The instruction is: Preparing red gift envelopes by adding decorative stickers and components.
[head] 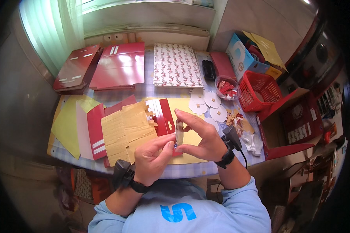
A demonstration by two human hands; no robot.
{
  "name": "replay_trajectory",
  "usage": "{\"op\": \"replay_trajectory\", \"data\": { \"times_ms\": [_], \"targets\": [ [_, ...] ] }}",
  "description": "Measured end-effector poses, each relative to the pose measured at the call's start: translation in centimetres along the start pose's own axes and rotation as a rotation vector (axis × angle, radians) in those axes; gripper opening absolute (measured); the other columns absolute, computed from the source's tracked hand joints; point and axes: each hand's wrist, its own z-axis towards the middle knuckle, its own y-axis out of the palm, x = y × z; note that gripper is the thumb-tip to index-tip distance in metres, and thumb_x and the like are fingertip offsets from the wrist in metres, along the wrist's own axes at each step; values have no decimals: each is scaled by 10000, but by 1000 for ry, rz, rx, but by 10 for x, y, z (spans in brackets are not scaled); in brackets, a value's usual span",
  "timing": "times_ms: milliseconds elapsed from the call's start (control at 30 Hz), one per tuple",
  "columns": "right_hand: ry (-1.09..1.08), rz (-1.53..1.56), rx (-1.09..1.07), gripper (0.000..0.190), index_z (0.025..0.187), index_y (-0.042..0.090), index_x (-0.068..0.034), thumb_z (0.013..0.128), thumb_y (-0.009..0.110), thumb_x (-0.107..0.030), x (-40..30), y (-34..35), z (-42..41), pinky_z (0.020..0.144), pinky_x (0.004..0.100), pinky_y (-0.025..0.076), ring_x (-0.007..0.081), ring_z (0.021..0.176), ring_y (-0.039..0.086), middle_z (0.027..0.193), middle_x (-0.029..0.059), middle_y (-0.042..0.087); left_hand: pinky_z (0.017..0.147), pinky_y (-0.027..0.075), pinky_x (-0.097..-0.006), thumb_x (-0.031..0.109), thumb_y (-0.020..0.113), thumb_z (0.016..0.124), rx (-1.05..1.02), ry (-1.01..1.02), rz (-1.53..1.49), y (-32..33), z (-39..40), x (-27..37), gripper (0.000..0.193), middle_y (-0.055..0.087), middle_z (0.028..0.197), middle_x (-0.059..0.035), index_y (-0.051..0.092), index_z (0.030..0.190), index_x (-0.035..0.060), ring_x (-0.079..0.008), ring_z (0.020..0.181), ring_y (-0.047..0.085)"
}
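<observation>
Between my two hands, above the middle of the table, a thin scalloped disc [179,133] stands nearly edge-on. My right hand [199,132] holds its top and bottom edges between fingers and thumb. The fingertips of my left hand [159,154] pinch at its lower left side, by a small blue spot. Below lie a red printed card [163,109] with a cut-out slot and a yellow sheet [195,148]. Creased tan paper strips [138,125] lie left of my hands. Several white scalloped discs [212,100] with small tan squares rest beyond my right hand.
Red folder stacks [119,65] and a patterned stack [176,65] line the back. At right are a clear tub of red pieces [227,88], a red plastic basket [259,94], a blue box [240,55], an open red box [291,125], paper scraps [239,121] and crumpled white paper [252,142].
</observation>
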Motion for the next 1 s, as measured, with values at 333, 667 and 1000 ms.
{"op": "replay_trajectory", "data": {
  "times_ms": [333,667,1000],
  "targets": [
    [9,40,-10,772,1358,425,4,708,809,-163,2,1,1,1021,381,420,332,1261,469,1363,208,472,809,525,-266,19,551,928,-99,30,-135,-3,2,-3,240,623,1142,-142,614,1151,-45,-157,982,616],
    [34,41,-24,755,1360,417,10,726,792,-156,3,2,-1,1046,385,391,327,1268,463,1379,212,453,809,508,-262,17,549,925,-85,44,-79,-1,3,-1,236,634,1118,-141,619,1141,-45,-155,973,616],
    [51,64,-18,737,1345,441,15,729,798,-171,3,3,0,1033,375,405,321,1255,480,1359,214,476,824,512,-273,13,541,925,-90,25,-96,-3,1,-5,247,631,1121,-148,610,1154,-46,-159,965,621]
  ]
}}
